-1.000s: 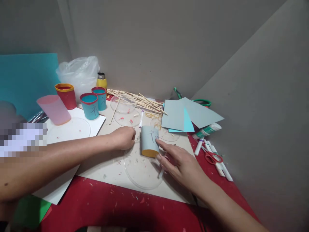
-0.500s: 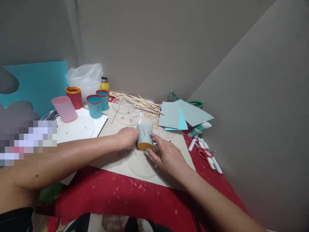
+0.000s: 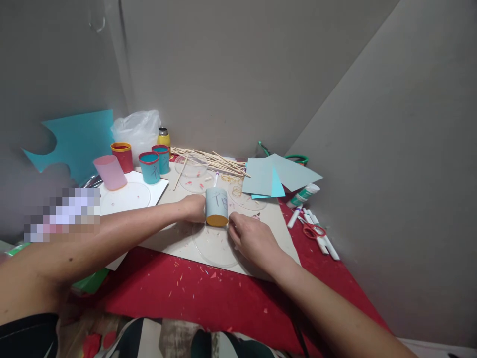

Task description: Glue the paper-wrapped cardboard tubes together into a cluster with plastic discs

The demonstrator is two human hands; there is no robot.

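A grey-blue paper cup (image 3: 216, 201) lies tipped toward me, its orange base (image 3: 217, 220) facing my side and a character drawn in dark lines on its wall. My left hand (image 3: 194, 208) is closed at the cup's left side, its fingertips hidden behind the cup. On the other side, my right hand (image 3: 255, 239) has its fingers curled together and meets the cup's lower right edge. Under the cup is a clear round plastic disc (image 3: 212, 252) on a pale board (image 3: 167, 246). A white marker (image 3: 216, 179) shows just behind the cup.
Blue cups (image 3: 149, 171), a red cup (image 3: 124, 160) and a pink cup (image 3: 111, 175) stand at left. Behind are wooden sticks (image 3: 212, 161), rubber bands (image 3: 236, 191) and a yellow bottle (image 3: 164, 139). Grey card sheets (image 3: 259, 176), a glue tube (image 3: 303, 195), red scissors (image 3: 313, 230) and markers lie right.
The right hand's fingers, spread around the cup before, have drawn together by its lower right edge. The cup has turned slightly, showing more of the drawn character. The camera view has shifted.
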